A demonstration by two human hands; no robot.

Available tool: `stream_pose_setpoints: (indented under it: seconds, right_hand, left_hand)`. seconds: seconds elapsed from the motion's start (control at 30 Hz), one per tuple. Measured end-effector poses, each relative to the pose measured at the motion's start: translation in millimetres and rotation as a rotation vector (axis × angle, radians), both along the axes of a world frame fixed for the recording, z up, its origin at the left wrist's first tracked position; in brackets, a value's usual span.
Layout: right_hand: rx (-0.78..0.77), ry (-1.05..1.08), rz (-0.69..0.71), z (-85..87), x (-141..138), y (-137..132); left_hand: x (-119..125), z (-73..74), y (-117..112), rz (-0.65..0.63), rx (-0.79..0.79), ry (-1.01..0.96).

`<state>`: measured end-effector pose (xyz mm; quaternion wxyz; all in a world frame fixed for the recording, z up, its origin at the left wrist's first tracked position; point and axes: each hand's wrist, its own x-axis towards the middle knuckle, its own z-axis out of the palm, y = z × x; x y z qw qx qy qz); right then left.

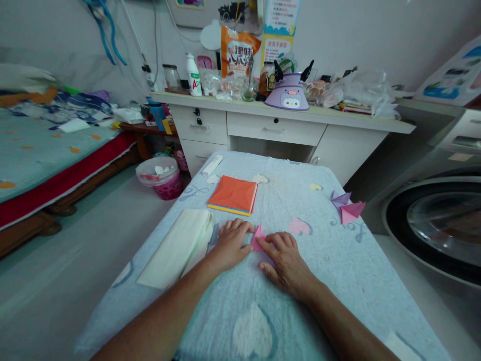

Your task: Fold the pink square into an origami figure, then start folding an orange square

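Observation:
A small pink origami paper (259,236), folded to a point at its far end, lies on the cloth-covered table between my hands. My left hand (233,240) curls along its left side, fingertips near the point and thumb lower down, holding it against the cloth. From the right, my right hand (284,260) lays an index fingertip on the paper; its thumb is spread apart on the cloth, and the hand grips nothing. Beyond my left hand sits a stack of square coloured paper (233,194), orange on top. Folded pieces in purple (340,199) and pink (352,212) rest at the right edge.
A folded pale cloth or sheet (176,248) lies left of my left arm. A white stick-like object (212,165) is at the table's far left corner. Behind stands a cluttered white desk (263,125). A washing machine (443,220) is at right, a pink bin (167,186) at left.

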<state>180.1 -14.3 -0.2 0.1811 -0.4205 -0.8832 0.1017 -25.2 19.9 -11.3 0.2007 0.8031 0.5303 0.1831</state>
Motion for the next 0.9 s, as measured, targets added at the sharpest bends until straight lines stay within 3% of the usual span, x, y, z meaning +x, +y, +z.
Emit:
stream_pose_setpoints:
  seconds: [0.9]
  right_hand:
    - [0.040, -0.198, -0.095, -1.0, -10, 23]
  left_hand:
    - [2, 1.6, -1, 0.008, 0.006, 0.008]
